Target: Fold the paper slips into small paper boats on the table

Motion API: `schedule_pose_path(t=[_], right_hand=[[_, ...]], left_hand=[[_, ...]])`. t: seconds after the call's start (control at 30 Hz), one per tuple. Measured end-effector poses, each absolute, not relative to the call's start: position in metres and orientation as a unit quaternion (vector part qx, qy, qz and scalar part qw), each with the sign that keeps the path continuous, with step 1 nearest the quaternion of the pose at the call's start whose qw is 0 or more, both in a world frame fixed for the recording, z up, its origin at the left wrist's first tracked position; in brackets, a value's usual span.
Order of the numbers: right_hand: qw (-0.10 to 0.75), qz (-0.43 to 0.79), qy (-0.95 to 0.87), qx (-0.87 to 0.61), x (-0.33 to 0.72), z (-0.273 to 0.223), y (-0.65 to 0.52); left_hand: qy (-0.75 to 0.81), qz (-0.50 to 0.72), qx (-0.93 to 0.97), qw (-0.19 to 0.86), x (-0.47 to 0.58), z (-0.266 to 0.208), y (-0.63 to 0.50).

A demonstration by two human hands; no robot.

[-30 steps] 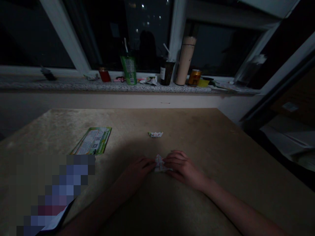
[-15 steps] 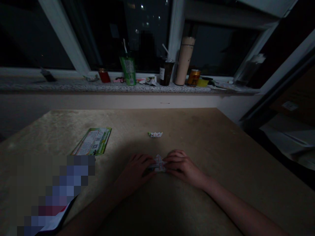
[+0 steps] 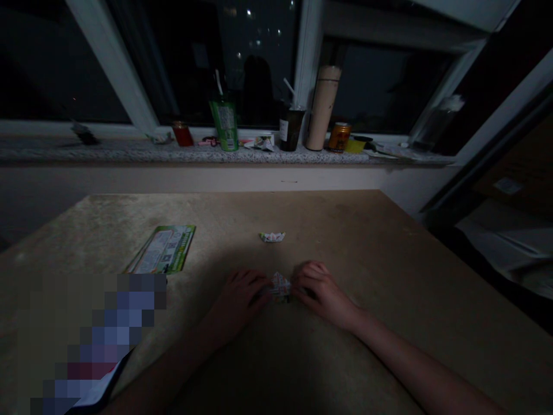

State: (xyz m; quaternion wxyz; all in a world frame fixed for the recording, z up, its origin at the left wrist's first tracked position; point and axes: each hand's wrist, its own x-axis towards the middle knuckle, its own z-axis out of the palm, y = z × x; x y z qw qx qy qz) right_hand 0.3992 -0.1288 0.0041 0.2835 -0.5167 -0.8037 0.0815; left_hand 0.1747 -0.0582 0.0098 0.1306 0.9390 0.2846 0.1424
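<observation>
Our left hand (image 3: 237, 300) and right hand (image 3: 327, 295) flank a white, printed, folded-paper triangle (image 3: 280, 284) on the brown counter (image 3: 345, 225), a white-green paper boat (image 3: 272, 237) beyond; whether bent fingers (image 3: 311, 272) grip, we cannot tell.

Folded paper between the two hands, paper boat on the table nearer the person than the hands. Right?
No: in the head view the paper boat lies on the table beyond the left hand and right hand, toward the windowsill. The folded paper is between the hands, as you say.
</observation>
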Motion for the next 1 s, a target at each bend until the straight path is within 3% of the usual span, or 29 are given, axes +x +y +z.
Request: schedule_pose_path(t=[0.27, 0.6, 1.0], right_hand=[[0.206, -0.001, -0.812, -0.546, 0.392, 0.003, -0.128], [0.116, -0.049, -0.868, -0.48, 0.387, 0.006, -0.107], [0.16, 0.031, -0.842, -0.515, 0.386, 0.0, -0.106]], left_hand=[[0.344, 0.15, 0.917, 0.133, 0.18, 0.004, -0.058], [0.352, 0.113, 0.92, 0.133, 0.184, 0.008, -0.057], [0.337, 0.106, 0.928, 0.116, 0.191, 0.015, -0.05]])
